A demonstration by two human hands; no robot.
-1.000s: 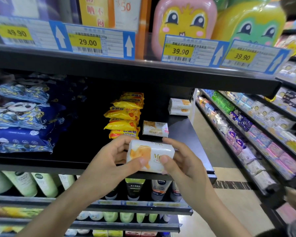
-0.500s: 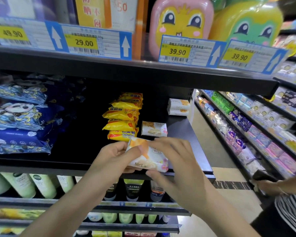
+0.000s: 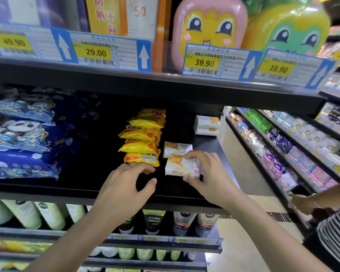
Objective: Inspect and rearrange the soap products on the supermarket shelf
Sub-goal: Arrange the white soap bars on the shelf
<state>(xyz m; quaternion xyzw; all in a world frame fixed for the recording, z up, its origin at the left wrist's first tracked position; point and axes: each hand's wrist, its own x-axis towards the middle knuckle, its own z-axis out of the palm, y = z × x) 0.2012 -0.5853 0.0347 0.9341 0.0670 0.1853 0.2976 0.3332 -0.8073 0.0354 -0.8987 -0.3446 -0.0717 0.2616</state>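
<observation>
Where both hands held it aloft a second ago, white soap bar now set down on black shelf, just before a matching bar, beside sulfur soap stack. Right hand fingers grasping it; left hand released, loosely curled (inspection likely finished, placing underway).

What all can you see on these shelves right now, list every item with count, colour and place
white soap bar: one, white and orange, black shelf, right hand on it
second soap bar: one, white, just behind
boxed soaps: stack, white, back right
sulfur soap packs: stack, yellow, centre
blue packs: several, left
price tags: four, yellow and blue, upper shelf edge
tubes: several, lower shelf
left hand: empty, near the yellow stack
right hand: grips white soap bar
</observation>
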